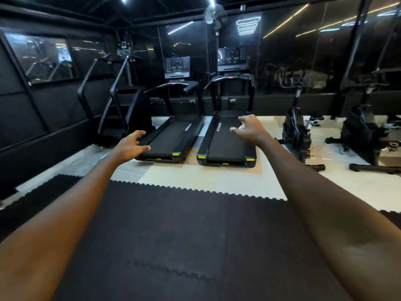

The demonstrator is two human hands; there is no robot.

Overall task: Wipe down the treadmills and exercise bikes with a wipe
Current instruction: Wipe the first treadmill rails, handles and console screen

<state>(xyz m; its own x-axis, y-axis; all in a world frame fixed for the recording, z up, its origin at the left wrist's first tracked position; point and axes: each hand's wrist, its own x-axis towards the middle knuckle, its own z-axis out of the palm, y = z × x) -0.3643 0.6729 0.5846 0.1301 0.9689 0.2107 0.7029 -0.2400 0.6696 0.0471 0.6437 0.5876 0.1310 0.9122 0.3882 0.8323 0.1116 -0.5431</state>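
Two black treadmills stand side by side on the pale floor ahead: the left treadmill (pixel 173 137) and the right treadmill (pixel 227 140), each with a lit console at the far end. Two black exercise bikes (pixel 297 131) (pixel 364 131) stand to the right of them. Both my arms stretch forward in the air, well short of the machines. My left hand (pixel 131 144) and my right hand (pixel 249 128) have loosely spread fingers and hold nothing. No wipe is in view.
A black stair climber (pixel 115 105) stands left of the treadmills by the dark wall. Black interlocking foam mats (pixel 173 235) cover the floor under me and meet pale tiles (pixel 195 177). Dark glass panels line the back, with a wall fan (pixel 213 15) above.
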